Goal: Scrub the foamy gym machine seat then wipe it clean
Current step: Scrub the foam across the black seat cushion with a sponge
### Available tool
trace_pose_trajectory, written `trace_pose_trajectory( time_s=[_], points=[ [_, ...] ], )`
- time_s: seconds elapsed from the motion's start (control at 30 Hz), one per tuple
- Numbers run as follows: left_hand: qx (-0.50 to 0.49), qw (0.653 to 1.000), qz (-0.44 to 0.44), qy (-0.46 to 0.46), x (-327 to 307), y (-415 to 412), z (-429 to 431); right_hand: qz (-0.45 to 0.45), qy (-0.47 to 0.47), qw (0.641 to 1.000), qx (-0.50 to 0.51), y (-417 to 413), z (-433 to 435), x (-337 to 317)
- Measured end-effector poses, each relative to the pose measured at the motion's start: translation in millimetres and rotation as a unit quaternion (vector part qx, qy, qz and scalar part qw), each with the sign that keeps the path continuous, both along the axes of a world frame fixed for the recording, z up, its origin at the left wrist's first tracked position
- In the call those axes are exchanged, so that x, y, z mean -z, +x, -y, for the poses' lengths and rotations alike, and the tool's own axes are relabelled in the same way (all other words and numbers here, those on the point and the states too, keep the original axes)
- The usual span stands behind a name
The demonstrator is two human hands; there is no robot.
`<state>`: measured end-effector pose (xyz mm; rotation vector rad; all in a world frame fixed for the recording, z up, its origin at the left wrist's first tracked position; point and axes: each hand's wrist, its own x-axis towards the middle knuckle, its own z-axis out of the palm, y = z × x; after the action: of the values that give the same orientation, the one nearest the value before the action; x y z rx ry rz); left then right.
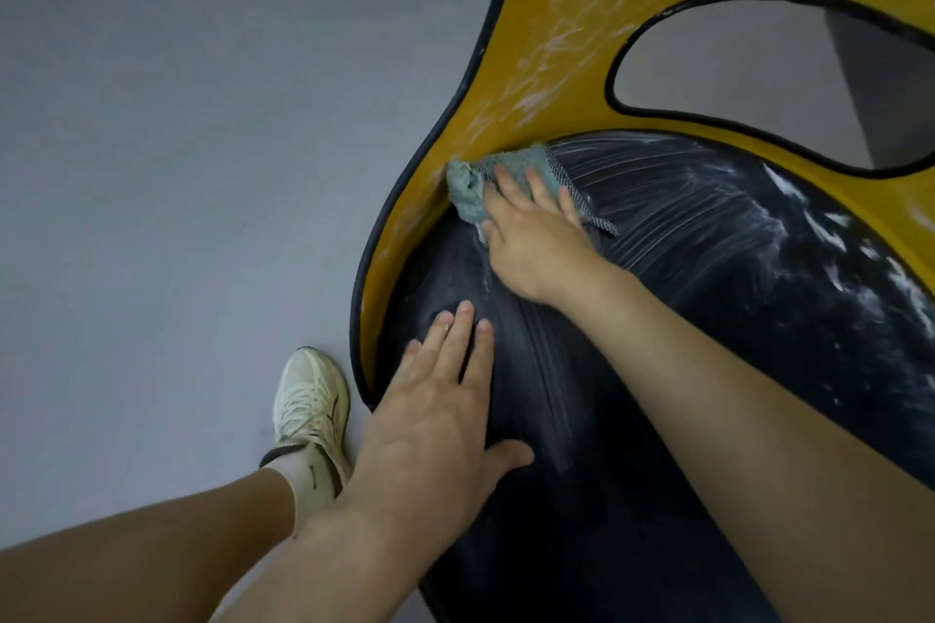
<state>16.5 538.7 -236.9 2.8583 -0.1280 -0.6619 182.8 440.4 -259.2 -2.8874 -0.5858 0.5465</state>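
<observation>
The gym machine seat [708,299] is a black rounded pad with a yellow rim [556,41] that has a large cut-out. White foam streaks cover the pad's right side and the yellow rim. My right hand [531,238] presses a grey-green cloth [470,190] flat against the pad, at the seam where it meets the yellow rim. Its fingers lie straight on the cloth. My left hand [440,410] rests flat on the black pad's near left part, fingers straight, holding nothing.
Grey floor [177,142] fills the left of the view. My left foot in a cream sneaker [311,400] stands beside the seat's left edge. A grey panel [880,81] shows through the rim's cut-out.
</observation>
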Motion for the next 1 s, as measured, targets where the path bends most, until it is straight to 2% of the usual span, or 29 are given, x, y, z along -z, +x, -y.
trace_pose_trajectory(
  time_s=[0.17, 0.37, 0.43, 0.6, 0.77, 0.9, 1.0],
  points=[
    [0.003, 1.000, -0.019, 0.012, -3.5, 1.8, 0.9, 0.025, 0.024, 0.999, -0.035, -23.1, 4.1, -5.8],
    [0.045, 0.998, -0.031, 0.015, -11.2, -24.6, 20.1, -0.046, 0.068, 0.989, -0.123, -99.0, 42.3, -21.3],
    [0.065, 0.996, -0.061, 0.006, -13.3, -34.3, 26.3, -0.054, 0.067, 0.986, -0.144, -98.3, 44.6, -22.9],
    [0.057, 0.996, -0.061, -0.013, -12.7, -35.6, 23.9, -0.046, 0.051, 0.977, -0.201, -77.3, 34.7, -16.6],
    [0.071, 0.995, -0.069, -0.002, -12.2, -32.4, 27.0, -0.020, 0.055, 0.985, -0.160, -55.8, 7.7, -7.2],
    [0.081, 0.995, -0.053, 0.010, -14.2, -31.6, 23.7, 0.000, 0.032, 0.990, -0.137, -26.9, 22.0, -6.7],
    [0.077, 0.996, -0.049, 0.010, -13.3, -30.7, 24.0, 0.005, 0.012, 1.000, -0.029, 3.4, 70.7, -6.3]
  ],
)
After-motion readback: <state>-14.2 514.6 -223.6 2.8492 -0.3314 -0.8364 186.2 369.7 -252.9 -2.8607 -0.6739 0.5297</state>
